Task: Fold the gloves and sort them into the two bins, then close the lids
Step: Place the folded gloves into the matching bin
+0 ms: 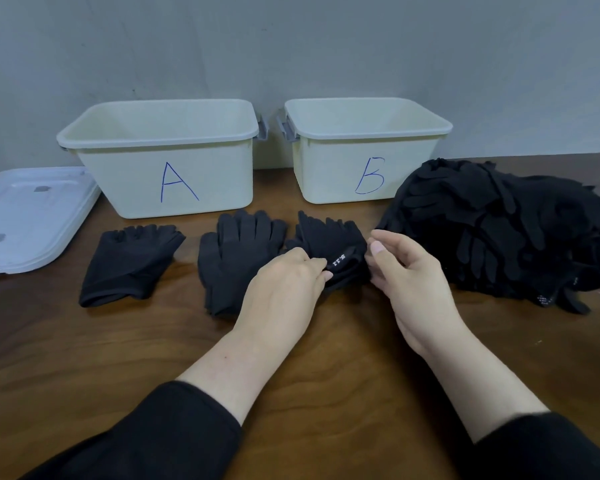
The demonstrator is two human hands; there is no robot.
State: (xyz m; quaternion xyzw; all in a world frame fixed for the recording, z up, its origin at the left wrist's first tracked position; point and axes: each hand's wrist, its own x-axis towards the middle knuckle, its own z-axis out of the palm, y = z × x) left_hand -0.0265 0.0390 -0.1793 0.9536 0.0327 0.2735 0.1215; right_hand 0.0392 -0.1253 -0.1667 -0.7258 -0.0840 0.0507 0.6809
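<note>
Two pale open bins stand at the back: bin A [125, 174] on the left, bin B [329, 168] on the right. In front of them lie a black fingerless glove [129, 261], a black full-finger glove pair [236, 251] and a black glove with a white logo [329, 242]. My left hand [284, 289] pinches the cuff of the logo glove from the left. My right hand [406, 275] holds the same cuff from the right with curled fingers. A big pile of black gloves [499, 230] lies at the right.
A white lid [25, 220] lies flat at the left, beside bin A. Grey latches [284, 128] stick out between the two bins. A grey wall stands right behind the bins. The brown wooden table [326, 358] stretches toward me.
</note>
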